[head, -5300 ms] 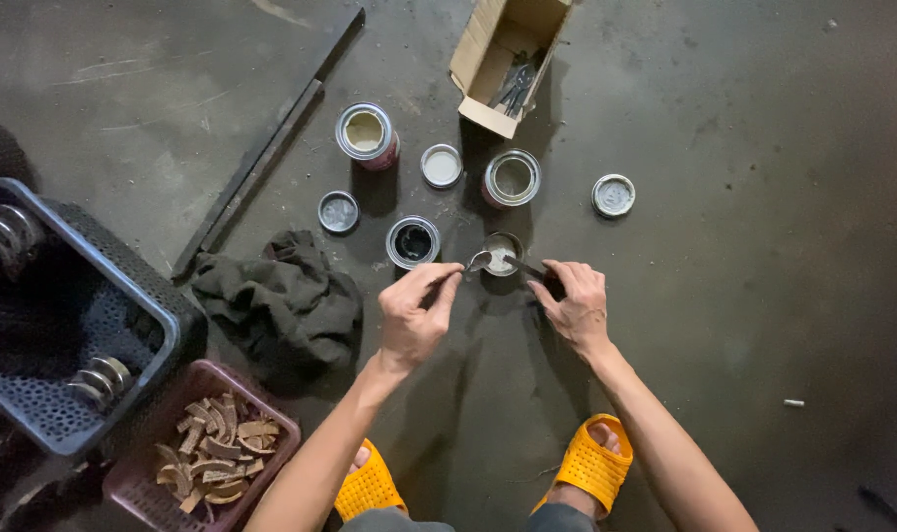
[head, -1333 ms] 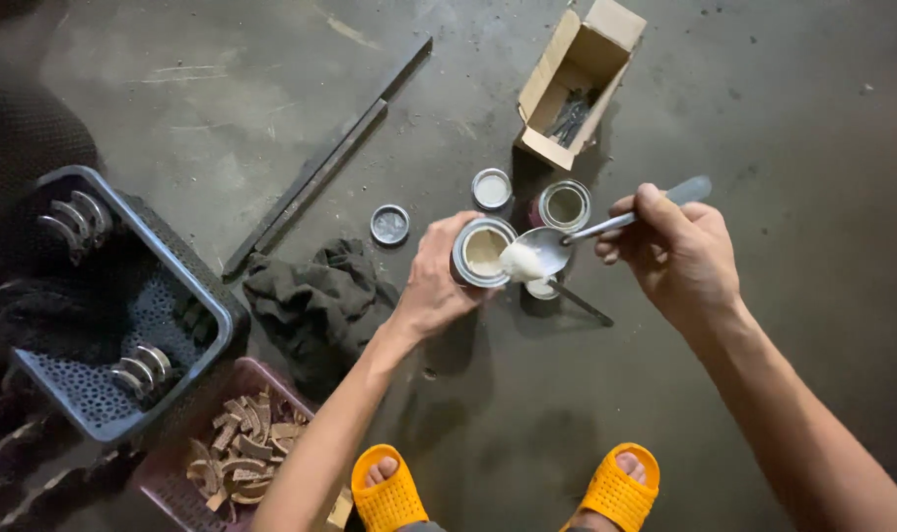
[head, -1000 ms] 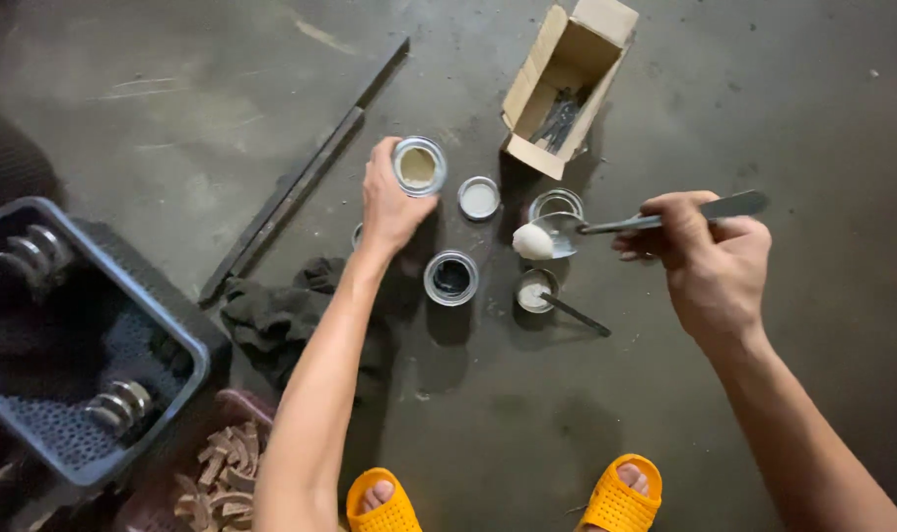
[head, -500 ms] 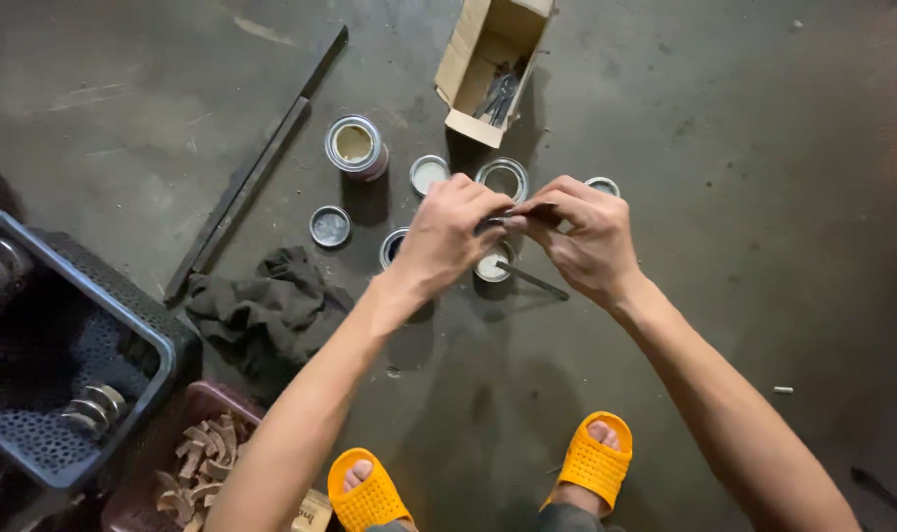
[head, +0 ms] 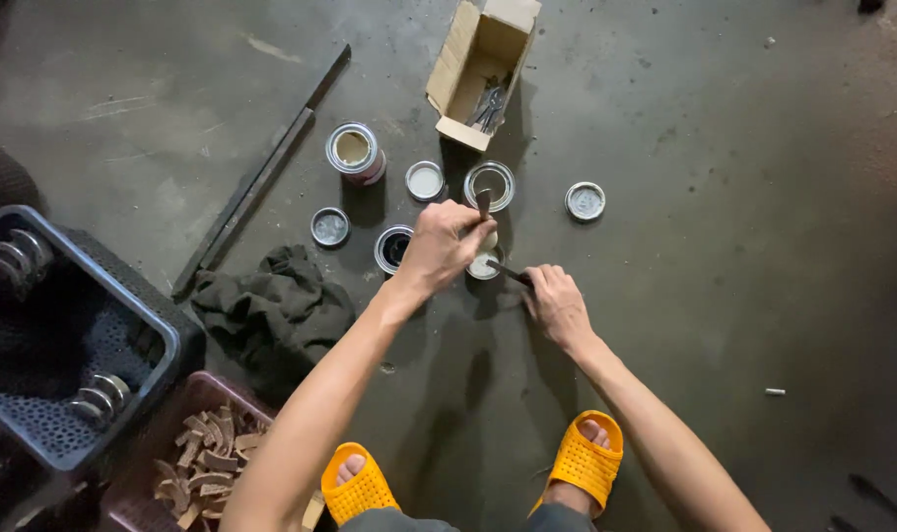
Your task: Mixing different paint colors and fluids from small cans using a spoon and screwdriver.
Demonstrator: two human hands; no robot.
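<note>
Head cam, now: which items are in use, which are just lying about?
In use: left hand holding spoon; right hand on thin stick; small cup; open tins and.

Lying about: cardboard box, dark rag, metal bar, loose lids, blue crate.

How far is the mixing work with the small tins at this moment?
Done: the beige tin, the dark tin and the tin by the box stand open, lids off. In hand: the left hand holds a spoon over the small cup; the right hand holds a thin dark tool at its rim. Left, probably: stirring the pale content and closing the tins.
</note>
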